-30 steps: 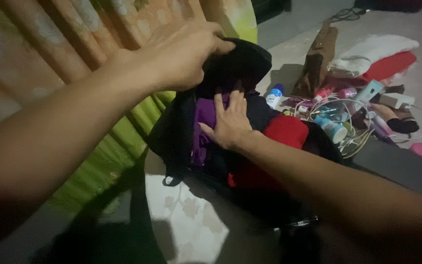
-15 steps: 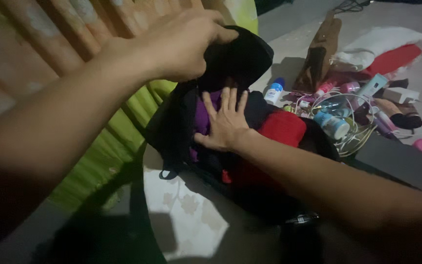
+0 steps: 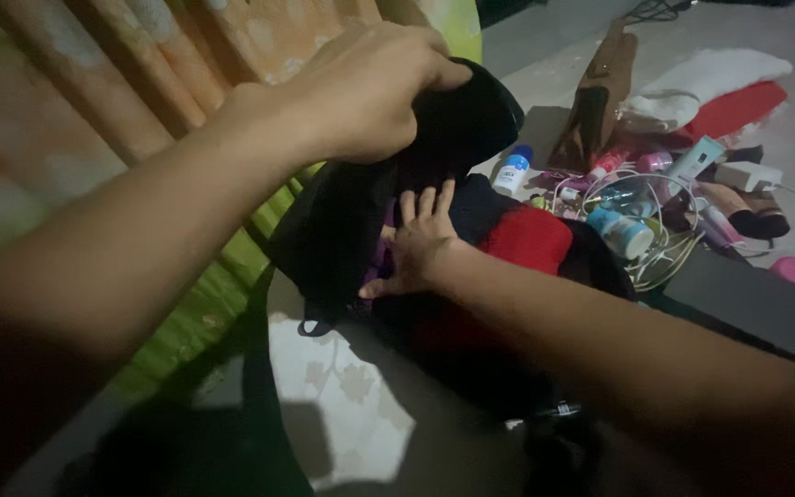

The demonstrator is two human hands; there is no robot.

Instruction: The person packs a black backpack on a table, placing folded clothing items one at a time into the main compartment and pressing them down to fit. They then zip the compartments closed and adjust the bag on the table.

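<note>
A black backpack (image 3: 342,239) lies open on the floor with purple, dark and red clothes (image 3: 526,237) stuffed in it. My left hand (image 3: 370,87) grips the bag's black top flap (image 3: 466,115) and holds it up. Under the flap, my right hand (image 3: 416,244) presses flat on the clothes, fingers spread and pointing into the bag. Most of the purple cloth is hidden by the flap and my hand.
To the right lie a brown paper bag (image 3: 600,92), a white bottle with a blue cap (image 3: 512,170), several small toiletry bottles, a white cable (image 3: 664,262), white and red folded cloth (image 3: 720,92). A striped orange and green curtain (image 3: 140,74) hangs at left.
My left hand pulled the flap further down over the opening. My right hand slid deeper under it, covering more of the purple cloth.
</note>
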